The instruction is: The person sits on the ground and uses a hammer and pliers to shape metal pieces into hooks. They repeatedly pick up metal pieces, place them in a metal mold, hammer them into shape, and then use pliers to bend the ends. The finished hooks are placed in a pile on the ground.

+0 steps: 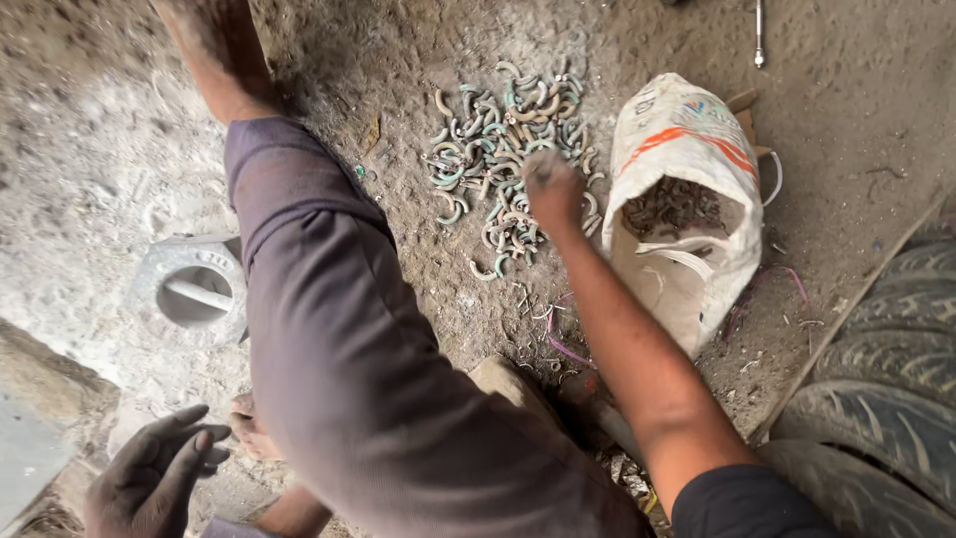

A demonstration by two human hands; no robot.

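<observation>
The right hand (553, 189) is picking from the heap of curved greenish metal pieces (503, 139), fingers bunched; whether they grip any, I cannot tell. A white woven sack (687, 130) lies just right; the left hand (149, 478) rests spread, empty.

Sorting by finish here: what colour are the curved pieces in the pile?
Mostly pale green and tan, head view: pile.

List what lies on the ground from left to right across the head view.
Grey metal ring casting → pile of curved metal pieces, with the right hand over it → white woven sack → tyre.
</observation>
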